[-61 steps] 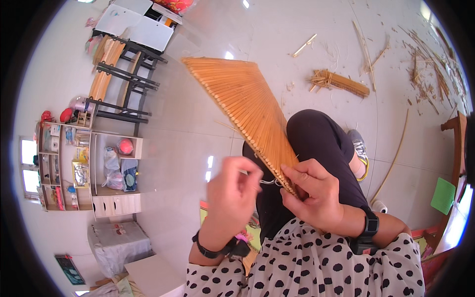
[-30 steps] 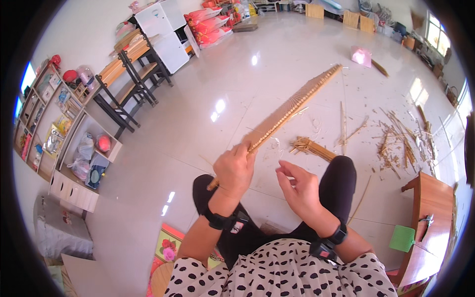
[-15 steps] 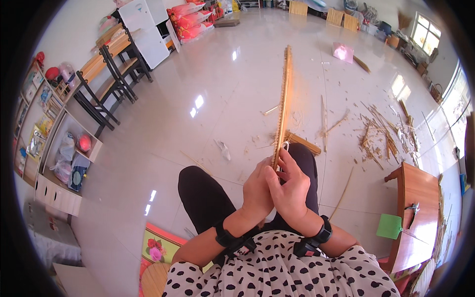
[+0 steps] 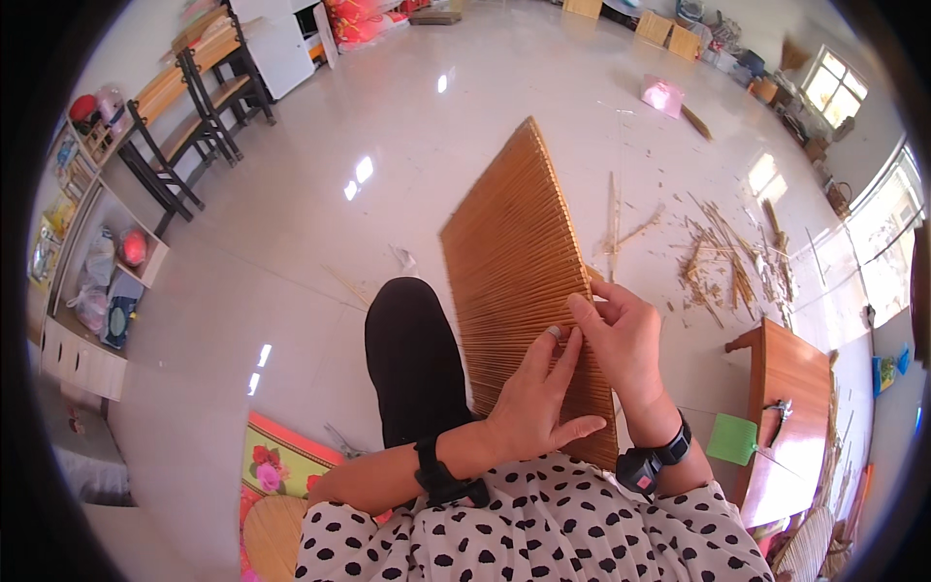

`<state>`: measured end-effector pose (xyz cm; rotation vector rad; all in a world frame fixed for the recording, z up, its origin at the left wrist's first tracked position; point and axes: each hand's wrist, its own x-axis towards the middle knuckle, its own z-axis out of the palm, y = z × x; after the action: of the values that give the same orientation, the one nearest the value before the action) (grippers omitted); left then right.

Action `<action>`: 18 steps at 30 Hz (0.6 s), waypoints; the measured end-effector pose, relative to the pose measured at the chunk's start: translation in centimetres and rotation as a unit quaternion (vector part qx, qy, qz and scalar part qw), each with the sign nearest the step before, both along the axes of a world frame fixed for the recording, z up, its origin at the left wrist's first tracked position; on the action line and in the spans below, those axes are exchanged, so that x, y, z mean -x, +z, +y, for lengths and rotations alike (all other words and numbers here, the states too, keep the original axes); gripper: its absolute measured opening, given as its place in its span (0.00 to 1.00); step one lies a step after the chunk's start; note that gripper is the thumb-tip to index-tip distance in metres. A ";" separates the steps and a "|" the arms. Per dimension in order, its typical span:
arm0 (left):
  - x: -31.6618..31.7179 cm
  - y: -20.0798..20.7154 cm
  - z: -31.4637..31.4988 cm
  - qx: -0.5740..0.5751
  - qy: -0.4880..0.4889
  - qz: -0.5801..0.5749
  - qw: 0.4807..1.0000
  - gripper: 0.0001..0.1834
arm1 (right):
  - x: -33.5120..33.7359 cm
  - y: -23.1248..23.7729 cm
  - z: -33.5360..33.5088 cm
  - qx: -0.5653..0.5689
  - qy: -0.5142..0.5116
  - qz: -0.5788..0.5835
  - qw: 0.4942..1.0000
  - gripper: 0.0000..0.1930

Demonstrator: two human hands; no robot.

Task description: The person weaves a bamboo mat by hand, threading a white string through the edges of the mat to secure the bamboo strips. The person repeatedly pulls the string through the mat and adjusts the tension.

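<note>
A stiff golden-brown mat of thin stalks (image 4: 514, 233), laid side by side, stands tilted over my lap with its ribbed face toward me. My right hand (image 4: 626, 339) grips its right edge, thumb on the ribbed face and the other fingers partly hidden behind. Against the lower part of that face lies my left hand (image 4: 533, 398), its fingers stretched out and thumb spread apart; a ring shows on one finger. The left fingertips come close to the right thumb. Stitching or stalk ends run along the mat's right edge.
Loose stalks and scraps (image 4: 727, 257) litter the floor at right. A wooden stool or small table (image 4: 795, 388) stands nearer, with a green fly swatter (image 4: 732, 438) on it. At left are chairs (image 4: 175, 145) and shelves (image 4: 73, 301). A floral mat (image 4: 291, 446) lies beside me.
The mat has turned from nearly edge-on to showing its broad ribbed face. My hands have parted from their clasp; the left now lies flat on the face, the right holds the edge.
</note>
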<state>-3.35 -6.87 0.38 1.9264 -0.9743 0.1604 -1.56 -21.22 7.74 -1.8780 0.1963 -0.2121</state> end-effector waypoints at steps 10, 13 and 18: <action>-1.1 0.1 -0.9 0.033 -0.047 -0.029 0.998 0.35 | 1.4 -1.8 -3.6 0.112 -0.087 -0.031 0.989 0.10; -3.6 0.5 -1.5 0.152 0.010 -0.056 0.987 0.17 | 1.8 -1.7 -3.0 0.144 -0.087 -0.056 0.984 0.09; -6.8 0.5 -3.6 0.192 0.050 -0.215 0.956 0.14 | 1.6 -2.2 -3.2 0.176 -0.089 -0.112 0.974 0.08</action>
<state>3.43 -10.47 0.88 1.6053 -1.0338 0.7976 -3.17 -24.38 5.59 -2.1693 0.1805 -0.6132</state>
